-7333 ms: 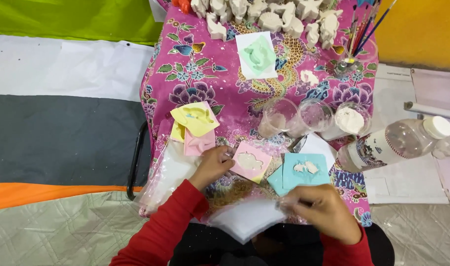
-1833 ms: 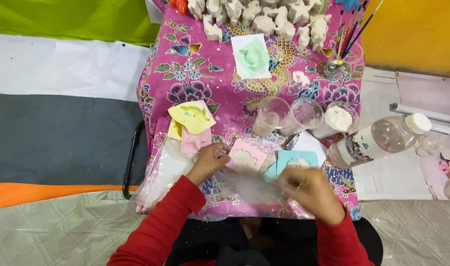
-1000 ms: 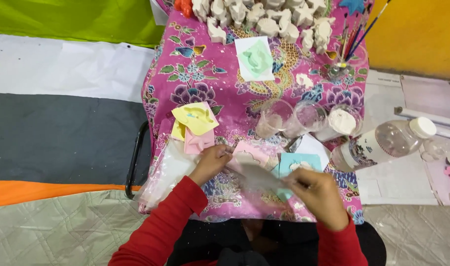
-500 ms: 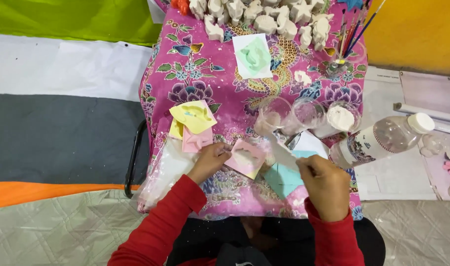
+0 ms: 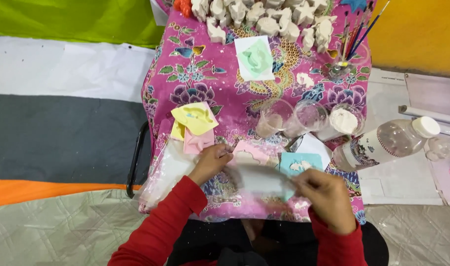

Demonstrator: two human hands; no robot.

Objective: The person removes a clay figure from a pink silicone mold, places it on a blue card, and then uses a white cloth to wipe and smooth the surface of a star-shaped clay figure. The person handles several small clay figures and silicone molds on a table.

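White sheet (image 5: 257,178) between both hands, mid-table.

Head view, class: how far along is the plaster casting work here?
Done: a row of white plaster figures stands at the table's far end. In hand: the left hand and right hand hold a blurred white sheet between them. Left: the pink mould and blue mould look filled, not emptied.

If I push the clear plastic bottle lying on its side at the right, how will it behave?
The bottle would probably roll, since it lies on its round side. It looks mostly empty, so likely light. Its white cap appears to be on, so little should spill.
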